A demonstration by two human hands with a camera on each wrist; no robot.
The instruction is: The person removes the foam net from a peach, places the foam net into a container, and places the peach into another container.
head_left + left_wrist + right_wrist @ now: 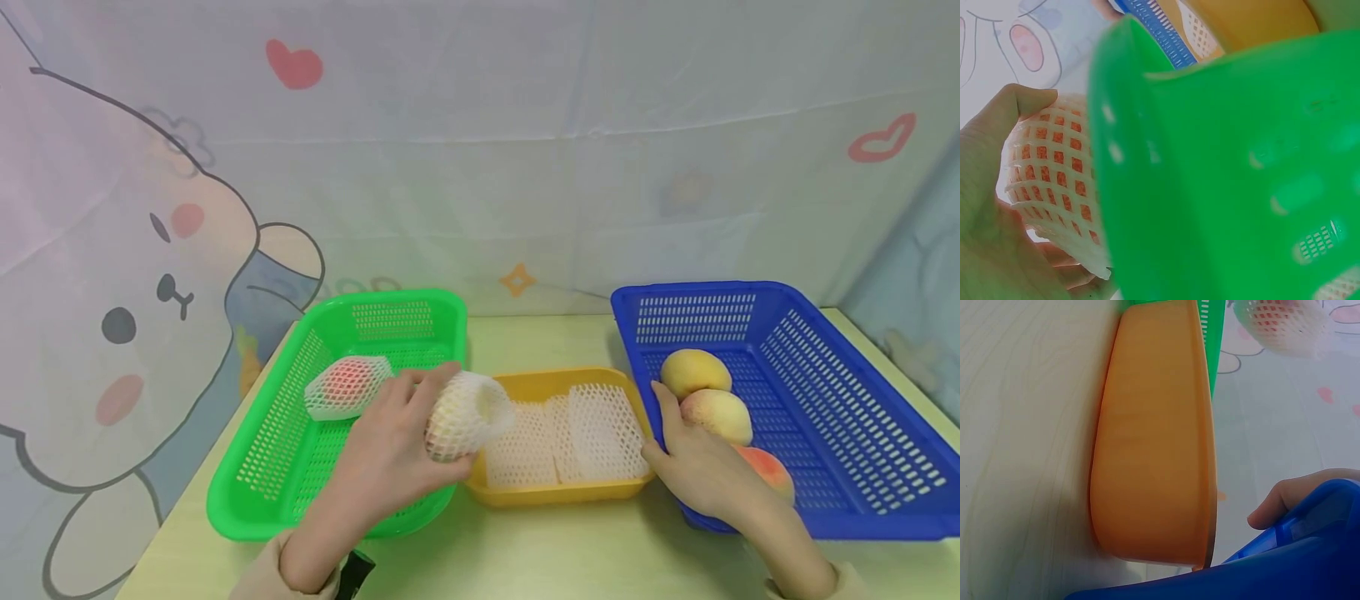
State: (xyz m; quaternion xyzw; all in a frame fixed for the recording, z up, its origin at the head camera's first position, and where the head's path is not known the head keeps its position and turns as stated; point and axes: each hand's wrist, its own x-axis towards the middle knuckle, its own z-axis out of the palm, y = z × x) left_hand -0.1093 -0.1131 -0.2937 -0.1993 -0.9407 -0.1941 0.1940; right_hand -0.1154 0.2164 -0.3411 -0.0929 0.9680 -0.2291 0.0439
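Note:
My left hand (397, 437) grips a peach in a white foam net (457, 421), over the right side of the green basket (225, 492). In the left wrist view, the thumb and fingers curve round the netted peach (1060, 175), and the basket wall hides part of it. Another netted peach (348, 387) lies inside the green basket. My right hand (701, 462) rests at the left rim of the blue basket (885, 525), thumb and forefinger extended. Three bare peaches (716, 415) sit beside it in that basket, the nearest partly covered by the hand.
Between the two baskets stands a yellow tray (562, 494) with several white foam nets (603, 425) in it. All the containers stand on a pale wooden table (555, 550). A printed cloth (465, 183) hangs behind the table.

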